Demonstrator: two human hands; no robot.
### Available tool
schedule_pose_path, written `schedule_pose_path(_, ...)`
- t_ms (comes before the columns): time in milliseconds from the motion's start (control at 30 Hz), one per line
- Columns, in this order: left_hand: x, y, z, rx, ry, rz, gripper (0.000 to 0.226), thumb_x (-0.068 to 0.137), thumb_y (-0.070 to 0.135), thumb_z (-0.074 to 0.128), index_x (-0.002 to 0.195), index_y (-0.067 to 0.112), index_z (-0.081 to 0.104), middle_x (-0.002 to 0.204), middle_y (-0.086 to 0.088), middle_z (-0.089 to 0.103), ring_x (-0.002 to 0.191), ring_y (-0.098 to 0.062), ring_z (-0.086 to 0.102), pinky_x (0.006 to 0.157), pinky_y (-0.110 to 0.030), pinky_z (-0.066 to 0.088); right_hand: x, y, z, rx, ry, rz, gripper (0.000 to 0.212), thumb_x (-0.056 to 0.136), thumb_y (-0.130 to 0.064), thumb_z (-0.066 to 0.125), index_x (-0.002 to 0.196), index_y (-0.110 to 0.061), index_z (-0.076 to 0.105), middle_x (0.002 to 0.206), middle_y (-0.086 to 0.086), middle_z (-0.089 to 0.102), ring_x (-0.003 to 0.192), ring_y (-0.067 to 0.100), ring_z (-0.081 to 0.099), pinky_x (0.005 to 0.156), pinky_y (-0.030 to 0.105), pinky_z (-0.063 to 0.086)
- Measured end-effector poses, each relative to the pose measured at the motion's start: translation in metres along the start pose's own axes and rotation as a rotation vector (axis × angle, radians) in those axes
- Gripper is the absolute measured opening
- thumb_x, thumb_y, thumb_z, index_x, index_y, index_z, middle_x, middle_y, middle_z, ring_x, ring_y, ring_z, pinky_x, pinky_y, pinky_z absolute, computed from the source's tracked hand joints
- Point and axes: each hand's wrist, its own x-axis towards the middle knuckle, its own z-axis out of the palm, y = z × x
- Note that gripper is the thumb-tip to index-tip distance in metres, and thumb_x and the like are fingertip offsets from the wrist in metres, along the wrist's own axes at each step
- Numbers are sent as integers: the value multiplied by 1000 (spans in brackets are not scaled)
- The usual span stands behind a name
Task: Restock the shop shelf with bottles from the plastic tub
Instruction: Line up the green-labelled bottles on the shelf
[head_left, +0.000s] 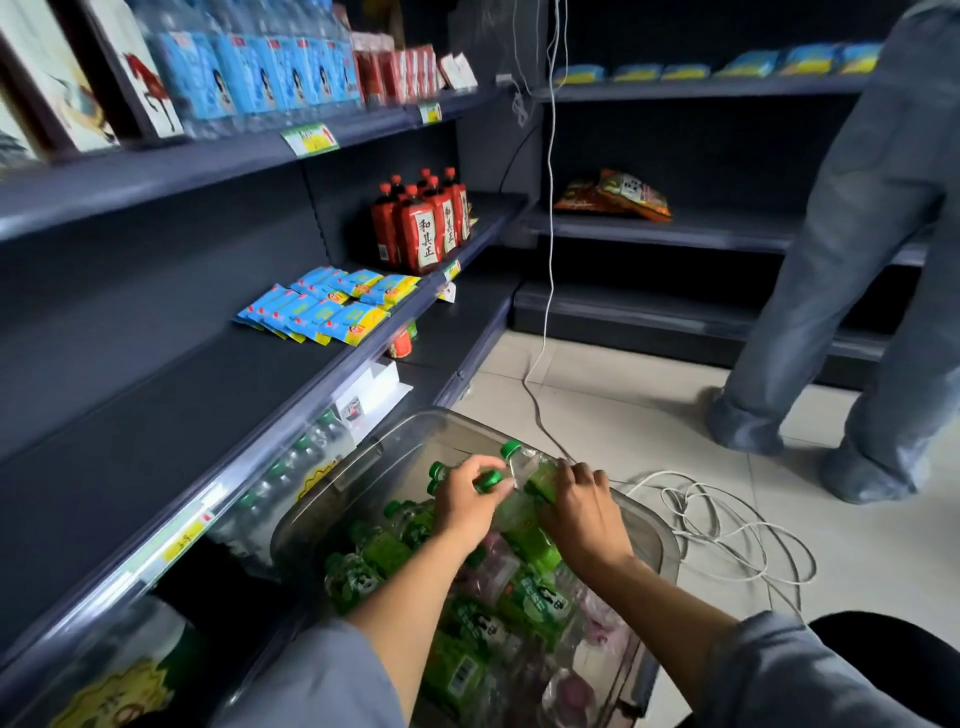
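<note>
Green-capped bottles (519, 499) are the target: both hands are inside the clear plastic tub (660, 540) at its far end, working the top of the pile.

Left hand (465, 501): fingers curled round the neck of a bottle, thumb and fingertips right at its green cap (489, 480). Right hand (582, 512): fingers wrapped over the green-labelled body of a second bottle (530, 467), whose cap points far-left. Both bottles lie tilted, resting on the heap, touching each other between the hands.

Doing it well, my read:
- Grip the body, not just the cap; a neck pinch lets the bottle swing.
- Lift straight up clear of the tub rim before swinging left.
- One bottle per hand is fine; stand them upright, labels out.
- Likely target is the low shelf (228, 499) just left of the tub, where a row of green-capped bottles already stands behind the clear rail; the gap near the tub looks usable.
- Watch the white cable (727, 525) coiled on the floor just right of the tub, and the other person's legs (831, 260) far right.
</note>
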Motion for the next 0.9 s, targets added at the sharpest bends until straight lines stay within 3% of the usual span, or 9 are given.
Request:
schedule_pose_path(133, -1, 18, -26, -60, 115, 12, 34, 80, 24, 83, 110, 27, 67, 110, 8, 65, 104, -13, 62, 87, -28, 52, -7, -7, -13, 71, 78, -34, 70, 91, -33, 64, 149, -8, 33, 130, 13, 49, 118, 33, 42, 98, 43, 41)
schedule_pose_path(267, -10, 35, -75, -69, 188, 68, 34, 78, 24, 85, 108, 18, 70, 101, 6, 67, 92, -10, 63, 75, -16, 49, -14, -42, -23, 154, 187, -88, 73, 87, -32, 68, 148, -8, 36, 122, 13, 51, 111, 35, 47, 93, 45, 43)
schedule_pose_path(367, -20, 37, -128, -51, 272, 116, 33, 76, 23, 87, 104, 14, 72, 97, 3, 71, 91, -16, 69, 81, -28, 57, -20, -86, -24, 296, 211, -98, 73, 83, -33, 72, 144, -11, 38, 117, 11, 50, 109, 35, 48, 88, 45, 46)
schedule_pose_path(400, -23, 37, -146, -39, 291, 130, 33, 75, 22, 87, 104, 13, 73, 96, 2, 72, 90, -17, 69, 80, -26, 57, -22, -101, -22, 353, 211, -101, 73, 82, -34, 74, 142, -12, 41, 115, 11, 50, 108, 35, 48, 88, 45, 47)
schedule_pose_path(467, -34, 36, -186, -15, 348, 146, 34, 75, 17, 87, 105, 14, 72, 95, 2, 70, 87, -14, 66, 74, -18, 52, -27, -135, -17, 483, 200, -109, 71, 76, -33, 78, 137, -16, 47, 113, 8, 49, 107, 35, 51, 90, 45, 48)
schedule_pose_path(600, -64, 27, -266, -1, 494, 141, 36, 72, 12, 88, 102, 20, 69, 93, -5, 70, 78, -15, 65, 72, -23, 52, -44, -214, -3, 627, 114, -163, 62, 71, -30, 83, 124, -10, 57, 107, 2, 39, 104, 36, 54, 93, 39, 47)
schedule_pose_path(700, -95, 15, -318, 45, 590, 117, 31, 73, 8, 86, 97, 19, 71, 91, -6, 70, 75, -12, 63, 70, -15, 48, -62, -271, 10, 699, 52, -218, 64, 70, -26, 83, 124, -6, 56, 114, 9, 43, 105, 37, 55, 95, 41, 47)
schedule_pose_path(800, -122, -1, -366, 76, 660, 74, 30, 72, 8, 87, 93, 25, 72, 87, -3, 71, 78, -17, 64, 79, -33, 54, -77, -318, 27, 753, 5, -300, 63, 70, -22, 84, 123, -5, 54, 116, 13, 52, 104, 34, 55, 93, 40, 47)
schedule_pose_path(900, -148, -20, -412, 149, 702, 31, 30, 65, 27, 87, 87, 40, 72, 89, 2, 75, 79, -24, 69, 82, -42, 58, -93, -356, 40, 845, -69, -319, 55, 72, -16, 83, 120, -7, 56, 103, 8, 65, 93, 27, 62, 81, 34, 50)
